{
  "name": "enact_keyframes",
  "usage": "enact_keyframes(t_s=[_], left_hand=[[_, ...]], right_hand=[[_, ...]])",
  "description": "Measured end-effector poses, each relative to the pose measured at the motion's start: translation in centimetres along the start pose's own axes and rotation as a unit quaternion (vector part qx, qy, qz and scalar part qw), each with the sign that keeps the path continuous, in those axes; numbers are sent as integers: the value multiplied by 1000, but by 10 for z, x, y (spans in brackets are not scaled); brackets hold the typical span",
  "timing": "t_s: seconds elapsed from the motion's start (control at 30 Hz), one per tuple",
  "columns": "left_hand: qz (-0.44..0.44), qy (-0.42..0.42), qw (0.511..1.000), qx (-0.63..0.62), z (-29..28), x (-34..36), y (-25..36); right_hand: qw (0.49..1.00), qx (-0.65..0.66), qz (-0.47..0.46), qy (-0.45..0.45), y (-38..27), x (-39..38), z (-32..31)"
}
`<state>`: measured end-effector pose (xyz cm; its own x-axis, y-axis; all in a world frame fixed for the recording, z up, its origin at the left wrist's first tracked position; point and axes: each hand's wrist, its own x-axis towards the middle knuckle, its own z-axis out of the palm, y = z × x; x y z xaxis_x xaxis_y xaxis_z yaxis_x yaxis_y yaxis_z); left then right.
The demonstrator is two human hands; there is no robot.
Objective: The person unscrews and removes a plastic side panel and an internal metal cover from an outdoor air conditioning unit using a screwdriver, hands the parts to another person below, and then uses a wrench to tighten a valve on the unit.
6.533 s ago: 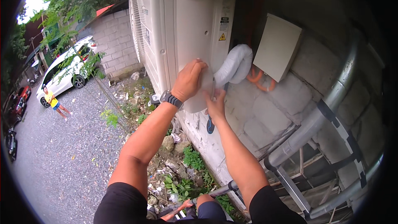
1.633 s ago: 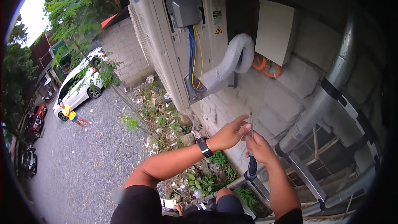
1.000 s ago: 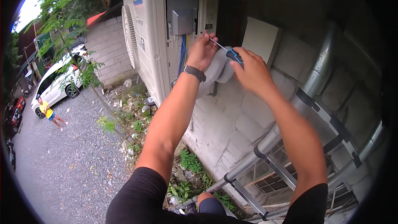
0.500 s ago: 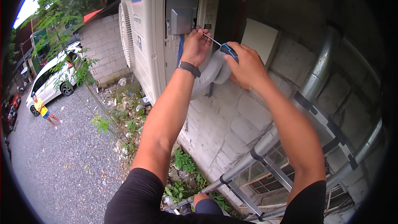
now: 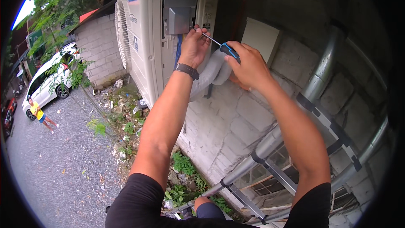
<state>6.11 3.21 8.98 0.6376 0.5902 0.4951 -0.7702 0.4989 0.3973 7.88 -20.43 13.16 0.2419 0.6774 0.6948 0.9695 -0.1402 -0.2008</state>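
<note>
A: Vs 1.6 s ago, screwdriver (image 5: 230, 53) has been raised from near ladder (image 5: 282, 179) to open svc bay of outdoor AC unit (image 5: 168, 65). Hand state + posn?

B: R hand (image 5: 249, 63) is clamped on handle. Shaft is pinched near tip by L hand (image 5: 194, 50); whether anything else is held there can't be told. Tip is placed by metal cover (image 5: 179, 21).

A: Risks?

B: Judgement only: if tip is pushed off-axis, it could be slipped and L fingertips jabbed, or wires (image 5: 178, 50) below the cover nicked. If grip is slackened, screwdriver could be dropped.

A: Qtys, near to far?

B: Hands 2, screwdriver 1, metal cover 1, AC unit 1, wall box (image 5: 258, 38) 1, white car (image 5: 47, 75) 1, bystander in yellow (image 5: 37, 112) 1. Wires: can't be counted, part-hidden by L hand.
</note>
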Motion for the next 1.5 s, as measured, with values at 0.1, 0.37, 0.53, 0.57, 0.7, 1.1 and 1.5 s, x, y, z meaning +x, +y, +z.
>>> enact_keyframes(t_s=[0.1, 0.37, 0.53, 0.57, 0.7, 1.1, 1.5], left_hand=[[3, 4, 1000, -2, 1, -1, 0], [-1, 45, 999, -24, 10, 1, 3], [-43, 70, 996, -48, 10, -9, -3], [-49, 71, 995, -47, 16, -10, -7], [-5, 60, 998, -17, 0, 6, 0], [-50, 68, 996, -35, 17, -2, 1], [-62, 73, 943, 317, 26, -19, 21]], right_hand=[[1000, 7, 7, -15, -4, 1, -3], [855, 403, 281, -165, -18, 43, -34], [982, -119, 13, -147, -20, 36, -27], [932, -322, -63, -154, -32, 27, -31], [901, -384, -202, -15, -29, 18, -17], [963, -241, -114, 45, -13, 3, -21], [986, 121, 114, -1, -6, -2, -27]])
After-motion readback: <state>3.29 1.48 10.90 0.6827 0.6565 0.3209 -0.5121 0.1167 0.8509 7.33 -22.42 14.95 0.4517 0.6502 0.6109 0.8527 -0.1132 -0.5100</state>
